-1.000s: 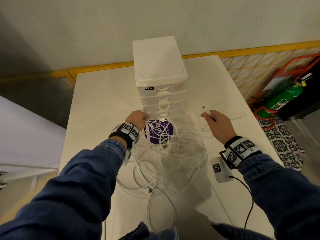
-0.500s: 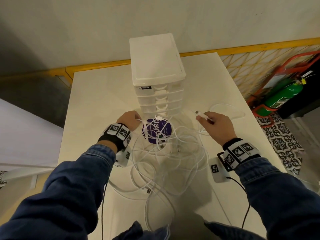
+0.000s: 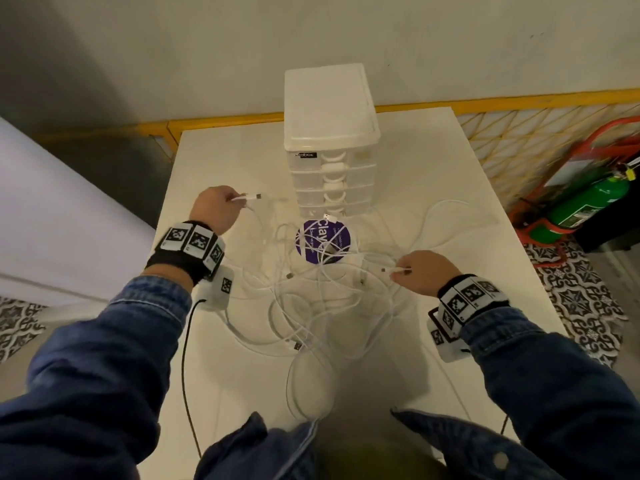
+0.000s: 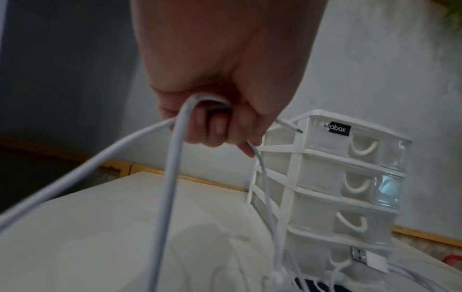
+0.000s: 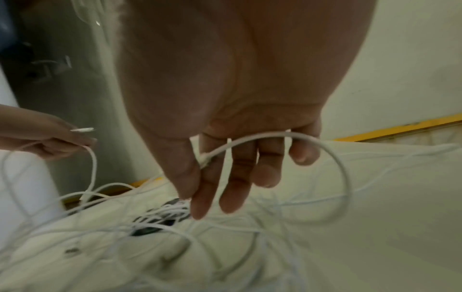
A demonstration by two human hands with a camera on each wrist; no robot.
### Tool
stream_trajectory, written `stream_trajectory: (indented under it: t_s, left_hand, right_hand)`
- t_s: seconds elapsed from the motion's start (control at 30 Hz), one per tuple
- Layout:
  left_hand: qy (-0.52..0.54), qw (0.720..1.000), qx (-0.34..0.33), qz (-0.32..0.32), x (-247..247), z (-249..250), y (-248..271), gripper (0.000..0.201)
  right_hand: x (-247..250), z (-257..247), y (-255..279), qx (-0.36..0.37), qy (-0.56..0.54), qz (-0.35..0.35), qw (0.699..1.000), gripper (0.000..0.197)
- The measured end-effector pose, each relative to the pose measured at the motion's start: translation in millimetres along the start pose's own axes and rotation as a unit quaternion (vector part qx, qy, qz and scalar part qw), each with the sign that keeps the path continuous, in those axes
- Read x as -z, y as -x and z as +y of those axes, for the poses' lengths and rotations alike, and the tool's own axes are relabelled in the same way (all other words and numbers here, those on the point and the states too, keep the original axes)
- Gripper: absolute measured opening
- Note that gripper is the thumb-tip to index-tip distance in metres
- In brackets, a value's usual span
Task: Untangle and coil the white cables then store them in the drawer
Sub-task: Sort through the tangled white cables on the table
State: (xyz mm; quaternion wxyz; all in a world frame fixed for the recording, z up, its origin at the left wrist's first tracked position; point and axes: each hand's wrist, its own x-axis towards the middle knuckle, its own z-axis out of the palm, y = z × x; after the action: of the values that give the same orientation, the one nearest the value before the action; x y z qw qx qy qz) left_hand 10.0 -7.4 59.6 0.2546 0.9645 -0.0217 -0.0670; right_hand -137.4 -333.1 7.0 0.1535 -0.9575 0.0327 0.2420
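Sprawling white cables (image 3: 311, 306) covering purple disc (image 3: 323, 245), drawer unit (image 3: 330, 140) behind

Your head camera looks steeply down from above onto the desk (image 3: 221, 161), facing the wall. Each wrist camera sits close behind its hand, low over the desk. The left one faces the drawer unit (image 4: 350, 177), which the head view shares; the right one faces leftward across the cables (image 5: 175, 237).

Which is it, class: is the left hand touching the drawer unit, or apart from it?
Apart. In the head view the left hand pinches a cable end, with bare table showing between it and the drawer unit.
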Motion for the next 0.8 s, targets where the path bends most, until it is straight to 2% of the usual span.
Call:
stream_trajectory:
  t_s: [0.07, 0.13, 0.2, 0.33, 0.47, 0.6, 0.67, 0.8]
  left_hand:
    - [0.033, 0.999, 0.004, -0.012, 0, 0, 9, 0.02]
    - [0.102, 0.994, 0.006, -0.029, 1, 4, 20, 0.015]
    - [0.145, 0.989, 0.003, -0.032, 4, 6, 31, 0.027]
    - [0.138, 0.99, -0.004, -0.021, 12, 0, 45, 0.035]
    - [0.217, 0.975, 0.039, -0.01, 18, -2, 57, 0.029]
    - [0.173, 0.984, -0.016, 0.039, 18, -9, 78, 0.019]
    - [0.147, 0.987, -0.017, 0.054, 17, -12, 83, 0.023]
    - [0.018, 1.0, 0.003, 0.024, 14, -9, 85, 0.023]
  right_hand:
    - [-6, -21, 1, 0.043, -0.037, 0.005, 0.998, 0.034]
    - [-15, -43, 2, 0.085, -0.065, 0.001, 0.994, 0.031]
    - [-24, -56, -1, 0.116, -0.077, 0.019, 0.99, 0.027]
    - [-26, -46, -12, 0.054, -0.085, 0.094, 0.99, 0.025]
    - [-33, -32, -29, 0.052, -0.03, 0.053, 0.997, 0.02]
    - [-40, -34, -39, 0.073, -0.012, 0.019, 0.997, 0.029]
    - [-38, -35, -42, 0.069, 0.005, 0.022, 0.997, 0.028]
    - [-39, -33, -43, 0.082, 0.037, 0.009, 0.996, 0.025]
